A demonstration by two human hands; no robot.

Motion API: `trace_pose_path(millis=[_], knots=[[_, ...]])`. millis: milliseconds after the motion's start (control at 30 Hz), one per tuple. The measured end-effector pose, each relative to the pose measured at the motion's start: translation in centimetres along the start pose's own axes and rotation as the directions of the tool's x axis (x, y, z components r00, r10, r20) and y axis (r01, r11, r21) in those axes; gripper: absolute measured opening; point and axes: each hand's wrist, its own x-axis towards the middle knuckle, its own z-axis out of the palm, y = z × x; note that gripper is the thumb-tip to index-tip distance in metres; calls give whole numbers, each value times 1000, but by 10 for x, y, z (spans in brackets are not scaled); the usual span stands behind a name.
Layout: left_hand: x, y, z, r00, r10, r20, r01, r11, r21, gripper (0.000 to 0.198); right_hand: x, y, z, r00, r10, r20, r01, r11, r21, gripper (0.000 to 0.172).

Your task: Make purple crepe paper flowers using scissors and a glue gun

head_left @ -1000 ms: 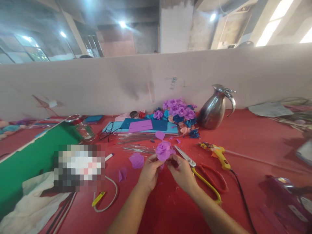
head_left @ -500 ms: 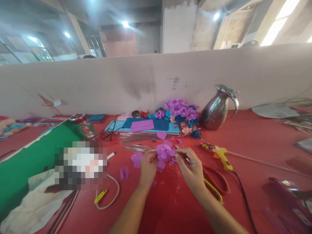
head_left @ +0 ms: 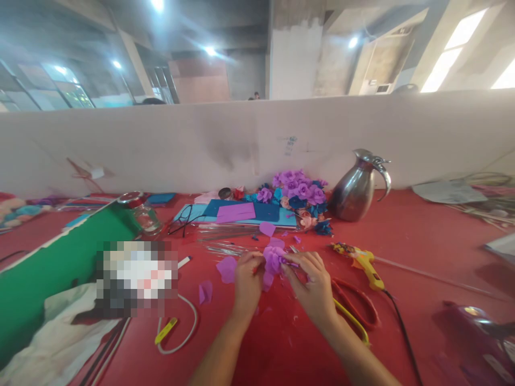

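Observation:
Between my hands is a purple paper flower [head_left: 274, 259] with layered, ruffled petals. My left hand [head_left: 250, 279] is closed at the flower's left edge, fingertips pinching a petal there. From the other side, my right hand [head_left: 310, 276] pinches the flower's right side, thumb and forefinger together near its base. Loose purple petals lie around it: one petal [head_left: 227, 269] by my left hand, a folded petal [head_left: 205, 292] further left and another petal [head_left: 267, 229] beyond the flower. Scissors with red and yellow handles [head_left: 356, 305] lie partly behind my right hand.
A yellow glue gun [head_left: 364, 262] with a black cord lies at right. Behind stand a steel jug [head_left: 356, 187], a pile of finished paper flowers [head_left: 300, 187] and stacked coloured paper [head_left: 237, 212]. Thin wires [head_left: 225, 248], a glass jar [head_left: 145, 217] and a green board [head_left: 72, 268] are to the left.
The flower has turned so its side shows more and its base points toward my right hand. My right hand has moved in to grip it. The view has tilted slightly up.

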Motion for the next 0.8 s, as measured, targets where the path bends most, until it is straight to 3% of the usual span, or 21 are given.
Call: trace_pose_path(millis=[67,167,233,333,400,467,600,700,800], knots=[[0,-1,1,1000,-2,-13,2,1000,-3,25,1,-4,-2,999,-35,5,36,998,-57,11],[0,-3,2,990,-50,-128,51,999,-3,28,13,-11,-11,995,-92,-27,87,986,-144,9],[-1,-5,3,975,-72,-209,80,996,27,35,33,-13,-23,986,-131,-107,108,975,-195,9],[-3,-10,2,966,-30,-258,60,992,110,36,82,-4,-44,935,-133,-329,51,968,-246,14],[-4,-13,2,971,45,-236,0,982,187,35,123,10,-54,871,-93,-483,-29,971,-238,18],[-6,-15,2,969,157,-191,-94,949,301,35,165,27,-59,827,-59,-560,-93,967,-239,20],[-8,-10,-1,905,422,-57,-315,753,577,38,231,60,-54,829,9,-559,-205,935,-290,22],[-8,-1,-3,870,493,15,-366,625,690,43,255,82,-44,819,69,-570,-320,879,-353,24],[-8,4,-4,864,499,60,-381,573,725,44,264,100,-35,806,84,-586,-382,829,-407,25]])
